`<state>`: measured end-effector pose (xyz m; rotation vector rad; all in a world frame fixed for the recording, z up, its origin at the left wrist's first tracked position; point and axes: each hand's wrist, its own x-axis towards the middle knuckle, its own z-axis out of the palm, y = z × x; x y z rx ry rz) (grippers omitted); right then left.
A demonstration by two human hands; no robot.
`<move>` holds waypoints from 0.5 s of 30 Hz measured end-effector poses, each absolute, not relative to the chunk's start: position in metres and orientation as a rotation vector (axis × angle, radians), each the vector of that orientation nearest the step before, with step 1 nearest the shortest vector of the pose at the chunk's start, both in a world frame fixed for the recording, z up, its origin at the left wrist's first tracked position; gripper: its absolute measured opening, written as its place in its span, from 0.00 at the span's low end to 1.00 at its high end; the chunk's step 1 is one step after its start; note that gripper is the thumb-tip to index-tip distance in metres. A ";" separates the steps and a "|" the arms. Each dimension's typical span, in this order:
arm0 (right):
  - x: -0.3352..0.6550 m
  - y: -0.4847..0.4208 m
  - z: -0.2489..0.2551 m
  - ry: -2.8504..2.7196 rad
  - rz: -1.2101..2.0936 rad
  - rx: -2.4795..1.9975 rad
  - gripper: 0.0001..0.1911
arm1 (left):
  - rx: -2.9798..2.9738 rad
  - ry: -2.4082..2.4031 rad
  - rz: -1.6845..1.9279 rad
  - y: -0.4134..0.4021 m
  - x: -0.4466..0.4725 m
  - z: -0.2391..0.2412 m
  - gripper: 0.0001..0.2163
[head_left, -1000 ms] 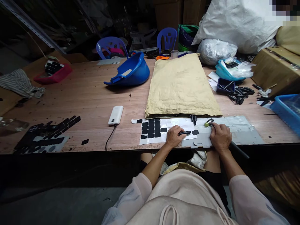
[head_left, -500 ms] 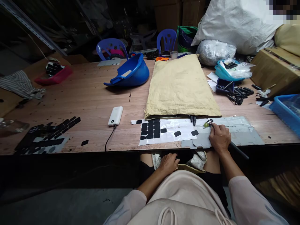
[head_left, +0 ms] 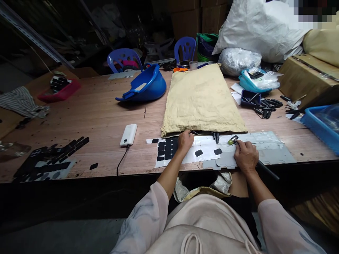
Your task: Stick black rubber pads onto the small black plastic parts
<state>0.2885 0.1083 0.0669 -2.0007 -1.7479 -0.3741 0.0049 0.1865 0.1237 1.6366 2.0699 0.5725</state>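
My right hand [head_left: 247, 155] is wrapped round the black handle of a small hammer [head_left: 233, 140], whose metal and yellow-green head lies over a grey board [head_left: 275, 155]. Across the white sheet [head_left: 189, 157], my left hand [head_left: 186, 140] reaches to the near edge of a flat tan paper sack [head_left: 202, 98]. Its fingers are curled together at the sack's dark opening, by small black parts; what they hold is hidden. Rows of black rounded stickers [head_left: 164, 150] cover the sheet's left part, and loose ones lie farther right. Two short black pegs [head_left: 215, 137] stick out from under the sack.
Left of the sheet lies a white power bank [head_left: 129, 134] with a cable. A blue basin [head_left: 150, 84] rests tilted behind it. Black tubes [head_left: 267, 107] and a blue tray [head_left: 321, 123] are at right. In my lap is an open sack [head_left: 194, 193].
My left hand has risen from my lap to the sack's near edge on the table. My right hand keeps its grip on the hammer. The view has shifted slightly.
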 end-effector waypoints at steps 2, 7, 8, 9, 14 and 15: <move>0.288 0.108 0.066 -1.745 -0.386 -1.995 0.15 | 1.573 2.157 0.542 0.201 0.008 0.124 0.11; 0.288 0.108 0.065 -1.737 -0.379 -1.987 0.15 | 1.417 2.217 0.492 0.211 0.013 0.125 0.14; 0.288 0.108 0.065 -1.737 -0.375 -1.986 0.15 | 1.383 2.208 0.484 0.212 0.013 0.125 0.14; 0.288 0.108 0.065 -1.734 -0.374 -1.985 0.15 | 1.346 2.194 0.478 0.213 0.011 0.125 0.13; 0.289 0.109 0.065 -1.732 -0.369 -1.972 0.15 | 1.217 2.177 0.533 0.222 0.008 0.121 0.13; 0.289 0.109 0.065 -1.732 -0.367 -1.970 0.15 | 1.201 2.189 0.560 0.225 0.009 0.121 0.13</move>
